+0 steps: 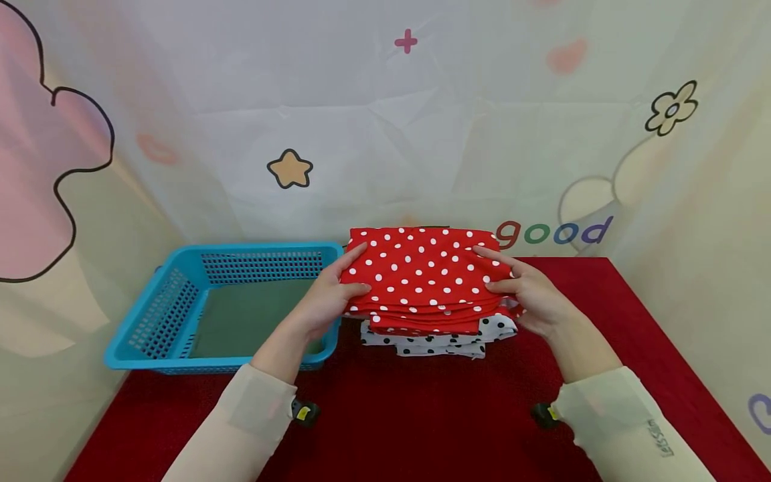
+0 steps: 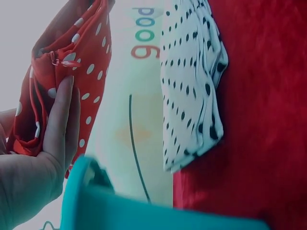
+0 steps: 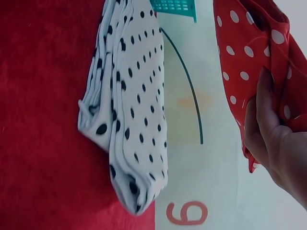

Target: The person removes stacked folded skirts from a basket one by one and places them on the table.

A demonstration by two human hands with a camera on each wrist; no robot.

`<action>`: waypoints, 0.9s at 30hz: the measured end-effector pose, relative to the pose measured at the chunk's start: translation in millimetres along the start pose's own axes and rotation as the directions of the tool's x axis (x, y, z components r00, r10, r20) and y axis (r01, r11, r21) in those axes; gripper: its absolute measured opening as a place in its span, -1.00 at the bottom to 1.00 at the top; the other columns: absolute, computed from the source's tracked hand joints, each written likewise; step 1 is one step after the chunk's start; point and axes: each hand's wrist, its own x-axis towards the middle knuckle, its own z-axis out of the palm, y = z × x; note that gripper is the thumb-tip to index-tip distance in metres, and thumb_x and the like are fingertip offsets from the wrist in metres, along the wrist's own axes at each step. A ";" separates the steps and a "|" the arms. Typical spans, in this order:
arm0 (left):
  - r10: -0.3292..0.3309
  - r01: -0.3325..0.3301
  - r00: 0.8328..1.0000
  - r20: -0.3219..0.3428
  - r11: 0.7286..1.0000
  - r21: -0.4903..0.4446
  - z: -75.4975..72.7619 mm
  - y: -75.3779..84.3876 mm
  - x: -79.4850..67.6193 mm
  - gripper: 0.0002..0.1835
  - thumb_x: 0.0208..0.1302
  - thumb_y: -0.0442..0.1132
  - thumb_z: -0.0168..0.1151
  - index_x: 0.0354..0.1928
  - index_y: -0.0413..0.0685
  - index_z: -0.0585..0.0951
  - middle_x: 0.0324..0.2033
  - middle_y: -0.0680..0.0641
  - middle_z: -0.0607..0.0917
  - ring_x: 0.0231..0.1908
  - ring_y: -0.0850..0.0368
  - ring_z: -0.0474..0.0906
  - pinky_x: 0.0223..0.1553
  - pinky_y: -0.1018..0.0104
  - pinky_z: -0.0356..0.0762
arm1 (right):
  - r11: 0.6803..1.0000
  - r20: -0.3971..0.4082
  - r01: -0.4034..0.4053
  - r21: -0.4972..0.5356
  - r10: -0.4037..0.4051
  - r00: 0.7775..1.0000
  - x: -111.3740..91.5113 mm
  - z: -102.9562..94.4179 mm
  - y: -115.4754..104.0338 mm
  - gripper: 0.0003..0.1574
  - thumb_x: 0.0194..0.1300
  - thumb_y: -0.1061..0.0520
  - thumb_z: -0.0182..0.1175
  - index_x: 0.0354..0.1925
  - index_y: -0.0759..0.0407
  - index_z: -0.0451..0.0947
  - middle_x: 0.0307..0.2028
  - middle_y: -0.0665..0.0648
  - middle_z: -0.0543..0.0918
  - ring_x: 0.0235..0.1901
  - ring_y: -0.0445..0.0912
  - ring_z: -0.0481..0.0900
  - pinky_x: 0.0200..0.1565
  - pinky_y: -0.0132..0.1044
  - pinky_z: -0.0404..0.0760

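A folded red cloth with white dots (image 1: 421,271) is held up between both hands. My left hand (image 1: 325,298) grips its left edge, with the thumb on top and fingers underneath. At the right edge my right hand (image 1: 533,294) holds it in the same manner. The left wrist view shows a small zipper pull (image 2: 64,63) on the red cloth, near the left fingers. Below hangs a gap, then a folded white cloth with black dots (image 3: 139,96) lying on the table; in the head view the red one partly covers it.
A blue plastic basket (image 1: 223,365) with perforated sides stands to the left, close to my left forearm. The table has a dark red cover (image 1: 421,415). Behind it hangs a pale printed curtain (image 1: 361,134) with a star, a flower and lettering.
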 end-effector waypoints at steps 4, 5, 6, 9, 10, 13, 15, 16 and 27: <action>0.006 -0.006 1.000 -0.002 1.000 -0.020 13.0 -2.0 2.4 -0.15 0.40 -0.27 0.29 0.59 0.53 0.19 0.51 -0.09 0.20 0.50 -0.10 0.18 0.12 -0.02 0.70 | 1.000 0.011 -0.009 0.014 0.009 1.000 -6.0 -12.5 1.7 -0.21 0.58 0.18 0.05 0.59 -0.37 0.17 0.60 0.15 -0.02 0.26 -0.03 0.44 -0.05 -0.37 0.73; 0.009 -0.009 1.000 -0.006 1.000 -0.025 16.4 -2.7 3.4 -0.16 0.40 -0.27 0.29 0.58 0.53 0.20 0.50 -0.09 0.21 0.50 -0.10 0.19 0.12 -0.02 0.70 | 1.000 0.009 -0.013 0.020 0.013 1.000 -7.5 -15.8 2.1 -0.21 0.58 0.17 0.05 0.59 -0.39 0.17 0.60 0.15 -0.02 0.28 -0.03 0.42 0.02 -0.31 0.75; 0.014 -0.015 1.000 -0.008 0.999 -0.032 19.9 -3.6 4.1 -0.17 0.40 -0.27 0.29 0.58 0.54 0.21 0.50 -0.09 0.22 0.50 -0.10 0.20 0.12 -0.02 0.71 | 1.000 0.010 -0.013 0.020 0.012 1.000 -8.8 -19.0 2.6 -0.21 0.58 0.16 0.06 0.59 -0.39 0.16 0.61 0.15 -0.03 0.31 -0.03 0.41 0.06 -0.26 0.74; 0.036 -0.036 0.999 -0.015 0.998 -0.042 30.2 -6.8 6.2 -0.17 0.40 -0.27 0.29 0.57 0.54 0.22 0.49 -0.07 0.25 0.50 -0.09 0.20 0.11 -0.02 0.71 | 1.000 0.009 -0.010 0.013 0.010 1.000 -12.2 -28.1 4.1 -0.20 0.58 0.14 0.09 0.60 -0.39 0.14 0.61 0.15 -0.03 0.30 -0.05 0.45 0.10 -0.22 0.73; 0.044 -0.044 0.999 -0.017 0.998 -0.044 33.5 -8.2 6.9 -0.16 0.39 -0.27 0.30 0.57 0.54 0.22 0.49 -0.07 0.25 0.51 -0.09 0.19 0.12 -0.02 0.71 | 1.000 0.008 -0.006 0.010 0.006 1.000 -12.9 -31.1 5.0 -0.20 0.58 0.13 0.10 0.60 -0.38 0.14 0.60 0.15 -0.03 0.28 -0.08 0.47 0.09 -0.23 0.73; 0.063 -0.064 0.998 -0.016 0.997 -0.051 43.0 -12.4 8.2 -0.14 0.38 -0.28 0.32 0.58 0.51 0.21 0.49 -0.06 0.26 0.50 -0.09 0.20 0.11 -0.03 0.71 | 1.000 0.012 0.000 0.011 0.000 1.000 -15.5 -39.8 7.9 -0.19 0.57 0.13 0.11 0.61 -0.35 0.14 0.57 0.13 0.03 0.19 -0.16 0.59 0.07 -0.25 0.74; 0.071 -0.072 0.997 -0.016 0.996 -0.050 49.8 -15.1 9.1 -0.14 0.37 -0.28 0.33 0.58 0.50 0.21 0.49 -0.07 0.27 0.49 -0.10 0.22 0.11 -0.03 0.71 | 1.000 0.007 -0.001 0.015 0.001 1.000 -18.0 -45.8 10.5 -0.18 0.56 0.14 0.13 0.61 -0.33 0.14 0.52 0.09 0.09 0.12 -0.19 0.65 0.05 -0.27 0.74; 0.072 -0.073 0.997 -0.018 0.996 -0.048 53.5 -16.3 9.5 -0.14 0.36 -0.27 0.33 0.58 0.50 0.21 0.49 -0.07 0.27 0.49 -0.10 0.23 0.11 -0.03 0.71 | 1.000 0.004 -0.004 0.022 0.004 1.000 -19.3 -48.9 11.9 -0.18 0.56 0.14 0.14 0.61 -0.32 0.14 0.49 0.07 0.13 0.10 -0.19 0.67 0.04 -0.27 0.75; 0.081 -0.086 0.995 -0.051 0.991 -0.105 100.8 -28.3 21.1 -0.22 0.38 -0.28 0.29 0.53 0.50 0.31 0.47 -0.07 0.31 0.46 -0.11 0.26 0.17 -0.01 0.68 | 0.998 -0.041 -0.032 0.045 0.034 0.999 -31.4 -85.8 27.8 -0.15 0.54 0.12 0.18 0.61 -0.35 0.13 0.55 0.07 -0.01 0.05 -0.26 0.69 0.04 -0.25 0.74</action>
